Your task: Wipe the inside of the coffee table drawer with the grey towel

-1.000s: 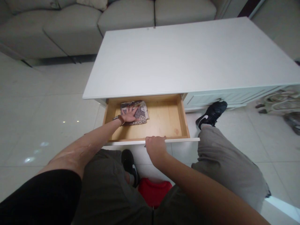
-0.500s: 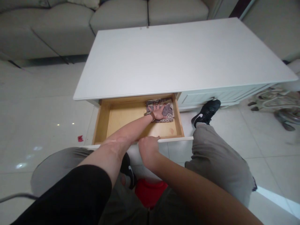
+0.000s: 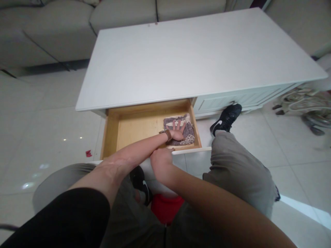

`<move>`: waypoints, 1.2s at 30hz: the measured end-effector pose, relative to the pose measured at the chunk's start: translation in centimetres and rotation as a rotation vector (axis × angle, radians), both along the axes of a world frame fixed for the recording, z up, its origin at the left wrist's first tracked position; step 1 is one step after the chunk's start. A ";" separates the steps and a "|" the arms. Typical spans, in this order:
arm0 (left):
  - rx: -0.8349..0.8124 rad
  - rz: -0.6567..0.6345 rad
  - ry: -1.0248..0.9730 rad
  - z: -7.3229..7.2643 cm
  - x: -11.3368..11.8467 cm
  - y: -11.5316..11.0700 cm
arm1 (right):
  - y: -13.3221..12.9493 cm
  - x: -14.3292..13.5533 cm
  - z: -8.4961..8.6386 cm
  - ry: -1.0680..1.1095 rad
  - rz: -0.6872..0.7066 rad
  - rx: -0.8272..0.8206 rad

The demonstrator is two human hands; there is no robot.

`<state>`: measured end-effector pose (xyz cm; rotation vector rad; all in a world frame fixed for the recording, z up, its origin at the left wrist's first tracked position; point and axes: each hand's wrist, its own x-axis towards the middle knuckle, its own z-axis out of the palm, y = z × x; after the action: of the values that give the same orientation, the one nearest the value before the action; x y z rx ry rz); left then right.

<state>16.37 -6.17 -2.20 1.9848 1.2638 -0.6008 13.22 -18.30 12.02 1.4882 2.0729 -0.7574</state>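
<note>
A folded purple-grey cloth with a cream pattern (image 3: 190, 137) lies at the right end of an open wooden drawer (image 3: 134, 131). My left hand (image 3: 177, 133), with a brown watch strap on its wrist, rests flat on the cloth, fingers spread. My right hand (image 3: 161, 159) is curled over the drawer's white front edge (image 3: 192, 150), just below my left forearm. The thumb side shows and most of its fingers are hidden behind the hand.
The white tabletop (image 3: 191, 58) juts out above the drawer. A grey sofa (image 3: 124, 15) stands behind it. My shoe (image 3: 226, 119) is by the cabinet front, a red object (image 3: 165, 208) between my legs, a red scrap (image 3: 88, 153) on the left floor.
The cloth has slid toward the drawer's front, with my left hand flat on it. My right hand stays on the front edge. The view has shifted slightly.
</note>
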 end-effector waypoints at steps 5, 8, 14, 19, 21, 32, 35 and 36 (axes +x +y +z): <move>-0.026 -0.082 0.023 -0.9 0.1 -2.2 | -0.6 0.0 -0.1 -0.011 -0.013 0.025; 0.032 -0.074 0.023 -1.8 -0.2 -2.4 | -0.8 0.3 0.2 -0.002 0.012 0.029; 0.104 -0.058 0.045 -2.6 -2.6 -2.3 | -0.5 0.4 0.5 0.006 0.037 0.025; 0.070 -0.048 0.142 -1.6 -7.3 -1.7 | -0.5 0.1 -0.4 0.035 -0.038 0.043; 0.073 -0.043 0.196 -1.1 -9.6 -1.6 | -0.5 0.1 -0.6 0.057 -0.049 0.031; 0.256 0.017 0.444 -3.1 -25.9 -3.8 | -0.1 0.1 -0.2 0.047 -0.021 -0.030; 0.239 0.029 0.477 -3.1 -28.1 -3.6 | -0.2 0.2 -0.2 0.047 -0.014 -0.025; 0.219 0.023 0.477 -2.9 -28.4 -3.3 | -0.2 0.2 -0.2 0.048 -0.012 -0.017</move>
<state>-12.01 -9.51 -5.07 2.0707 1.6938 -1.0032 13.43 -18.51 11.87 1.4886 2.0891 -0.8201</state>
